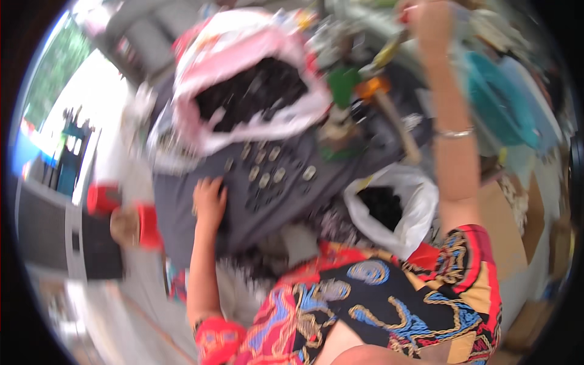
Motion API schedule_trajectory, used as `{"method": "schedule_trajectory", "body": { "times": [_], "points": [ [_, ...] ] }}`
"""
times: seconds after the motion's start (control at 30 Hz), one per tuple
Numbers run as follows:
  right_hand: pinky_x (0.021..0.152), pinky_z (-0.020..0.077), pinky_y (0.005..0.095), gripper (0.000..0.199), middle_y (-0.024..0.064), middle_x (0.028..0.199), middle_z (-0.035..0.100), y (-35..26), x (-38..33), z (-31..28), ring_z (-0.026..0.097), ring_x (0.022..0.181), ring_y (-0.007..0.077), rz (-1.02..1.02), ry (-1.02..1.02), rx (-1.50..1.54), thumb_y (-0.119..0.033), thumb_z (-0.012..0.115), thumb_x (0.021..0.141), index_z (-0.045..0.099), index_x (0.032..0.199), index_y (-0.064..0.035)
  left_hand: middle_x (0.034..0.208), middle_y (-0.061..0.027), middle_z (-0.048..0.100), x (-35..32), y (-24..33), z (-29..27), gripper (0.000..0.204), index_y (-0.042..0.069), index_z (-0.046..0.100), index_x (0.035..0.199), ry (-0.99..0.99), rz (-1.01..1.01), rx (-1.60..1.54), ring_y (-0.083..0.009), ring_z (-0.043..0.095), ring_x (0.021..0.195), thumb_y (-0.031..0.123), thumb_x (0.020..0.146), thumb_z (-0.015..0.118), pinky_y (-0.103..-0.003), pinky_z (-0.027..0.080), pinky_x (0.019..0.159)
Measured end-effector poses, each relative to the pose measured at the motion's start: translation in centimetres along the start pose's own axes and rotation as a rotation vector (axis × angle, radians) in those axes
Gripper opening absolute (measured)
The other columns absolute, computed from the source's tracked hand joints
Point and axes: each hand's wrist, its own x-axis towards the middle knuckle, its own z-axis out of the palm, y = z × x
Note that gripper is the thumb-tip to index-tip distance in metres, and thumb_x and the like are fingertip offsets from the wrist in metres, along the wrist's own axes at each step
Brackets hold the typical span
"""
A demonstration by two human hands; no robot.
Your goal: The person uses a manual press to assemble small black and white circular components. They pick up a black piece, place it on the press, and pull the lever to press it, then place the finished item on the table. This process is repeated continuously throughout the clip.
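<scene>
Two hands over a cluttered grey work surface

Two bare hands show in a blurred head view. The left hand rests on the dark grey cloth-covered work surface, fingers curled loosely downward and touching the cloth; whether it pinches anything cannot be told. Just beside it, toward the right, lies a scatter of small pale oval metal pieces in loose rows on the cloth. The right hand is raised high at the upper edge, arm outstretched, a thin silver bangle at the wrist; its fingers are blurred and their state cannot be told. Behind the metal pieces stands a large pink and white plastic bag, open, filled with dark material. Near the person's body sits a smaller white plastic bag, also open on dark contents. A teal plastic basin lies right of the raised arm.
</scene>
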Motion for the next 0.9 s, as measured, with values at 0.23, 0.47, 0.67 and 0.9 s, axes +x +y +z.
{"method": "schedule_trajectory", "body": {
  "times": [0.23,0.47,0.67,0.9],
  "points": [
    [0.071,0.0475,0.0446,0.027,0.0199,0.077,0.061,0.2,0.9,0.4,0.058,0.069,0.0320,-0.422,-0.008,-0.309,-0.014,0.045,0.077,0.062,0.066,0.0030,0.102,-0.0139,0.065,2.0,1.3,2.2,0.031,0.007,0.069,0.107,0.236,-0.430,-0.583,-0.0312,0.062,0.087,0.011,0.077,0.070,-0.039,0.049,0.082],
    [0.050,0.0485,0.0383,0.023,0.0198,0.075,0.060,-0.3,-0.4,0.6,0.059,0.061,0.0293,-0.261,0.001,-0.226,-0.007,0.044,0.076,0.062,0.076,0.0072,0.102,-0.0113,0.065,3.0,0.6,5.9,0.031,0.008,0.069,0.109,0.214,-0.255,-0.241,-0.0288,0.059,0.094,0.013,0.078,0.069,-0.039,0.049,0.083],
    [0.049,0.0431,0.0297,0.017,0.0075,0.059,0.059,1.2,0.8,-0.1,0.056,0.051,0.0132,-0.258,-0.116,-0.354,-0.004,0.047,0.083,0.063,0.081,-0.0014,0.097,-0.0099,0.062,2.4,0.3,5.3,0.033,0.010,0.068,0.112,0.194,-0.170,-0.094,-0.0312,0.056,0.088,0.011,0.079,0.065,-0.041,0.047,0.079],
    [0.038,0.0418,0.0284,0.021,0.0087,0.053,0.055,-0.5,-0.2,-0.2,0.051,0.039,0.0132,-0.035,-0.050,0.059,-0.005,0.040,0.082,0.059,0.082,0.0027,0.098,-0.0108,0.065,4.1,0.5,6.3,0.036,0.007,0.069,0.110,0.170,-0.101,-0.016,-0.0323,0.057,0.091,0.011,0.074,0.069,-0.043,0.047,0.079]
  ]
}}
